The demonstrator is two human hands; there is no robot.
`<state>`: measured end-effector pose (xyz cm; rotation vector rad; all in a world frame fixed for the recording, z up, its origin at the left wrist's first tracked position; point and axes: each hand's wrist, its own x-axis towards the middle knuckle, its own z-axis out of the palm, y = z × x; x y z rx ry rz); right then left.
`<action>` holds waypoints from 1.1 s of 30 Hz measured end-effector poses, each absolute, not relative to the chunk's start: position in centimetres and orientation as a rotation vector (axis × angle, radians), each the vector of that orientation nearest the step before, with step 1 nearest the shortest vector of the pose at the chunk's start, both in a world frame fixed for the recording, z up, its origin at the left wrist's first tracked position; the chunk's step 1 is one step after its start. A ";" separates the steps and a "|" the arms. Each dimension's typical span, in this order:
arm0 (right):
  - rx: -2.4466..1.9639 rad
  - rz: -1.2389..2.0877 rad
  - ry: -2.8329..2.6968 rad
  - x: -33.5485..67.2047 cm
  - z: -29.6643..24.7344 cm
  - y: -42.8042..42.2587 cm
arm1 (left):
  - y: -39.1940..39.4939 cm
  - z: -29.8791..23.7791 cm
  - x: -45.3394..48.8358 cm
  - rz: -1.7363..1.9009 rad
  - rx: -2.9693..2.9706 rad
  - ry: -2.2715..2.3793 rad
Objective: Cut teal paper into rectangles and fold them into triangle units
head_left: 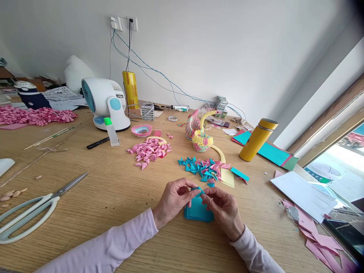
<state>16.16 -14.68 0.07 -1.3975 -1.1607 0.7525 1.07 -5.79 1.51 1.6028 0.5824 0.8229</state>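
Note:
Between both hands is a small folded piece of blue paper (pixel 198 191), pinched at its two sides. My left hand (pixel 176 199) grips its left part between thumb and fingers; my right hand (pixel 223 208) closes on its right end. Right below them lies a stack of blue paper rectangles (pixel 199 211), partly covered by the hands. Just beyond the hands, folded blue and pink paper triangles (pixel 209 169) are heaped on the table. A pile of folded pink triangles (pixel 150 150) lies farther left.
Large scissors (pixel 42 208) lie at left. Behind stand a fan (pixel 106 102), a glue bottle (pixel 112 132) and folded-paper figures (pixel 201 140). A yellow flask (pixel 258 140) stands at right, near white papers (pixel 304 195) and pink strips (pixel 321 239) along the table's right side.

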 end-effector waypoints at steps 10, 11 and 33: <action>-1.439 0.699 -1.264 16.4 0.5 -14.8 | -5.8 2.2 0.9 0.842 1.735 0.516; -1.434 0.725 -1.247 16.3 0.6 -14.8 | -5.8 2.2 0.9 0.839 1.724 0.516; -1.418 0.673 -1.270 16.2 -0.1 -14.6 | -5.9 1.4 0.9 0.711 1.677 0.573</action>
